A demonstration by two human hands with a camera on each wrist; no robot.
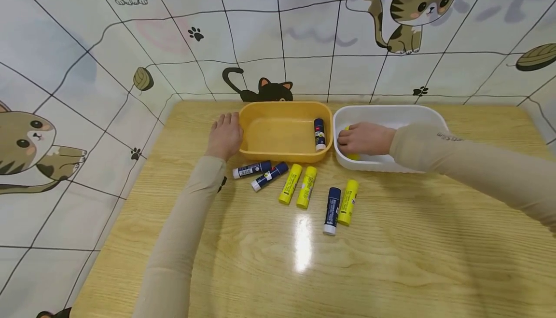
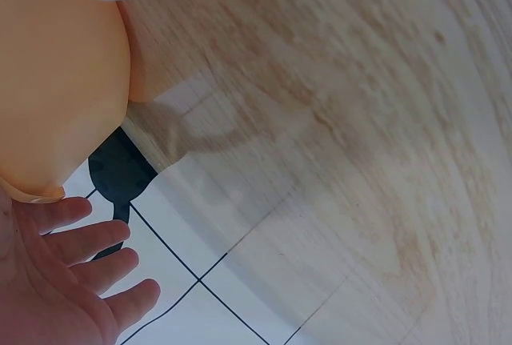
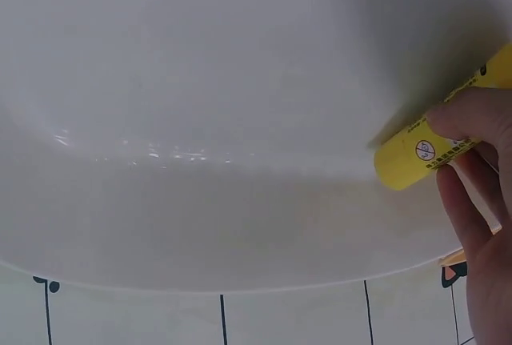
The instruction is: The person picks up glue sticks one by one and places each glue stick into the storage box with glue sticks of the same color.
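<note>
Inside the white basket, my right hand pinches a yellow glue stick between thumb and fingers, low near the basket's left end. My left hand rests against the left end of the orange basket. In the left wrist view its fingers are spread, loosely straight, beside the basket's rim; the thumb is hidden. A dark blue glue stick with a white cap lies in the orange basket, along its right side.
In front of the baskets on the wooden table lie blue glue sticks and yellow glue sticks. Nearer, a blue stick lies beside a yellow one. A cat-patterned wall covering stands behind the table.
</note>
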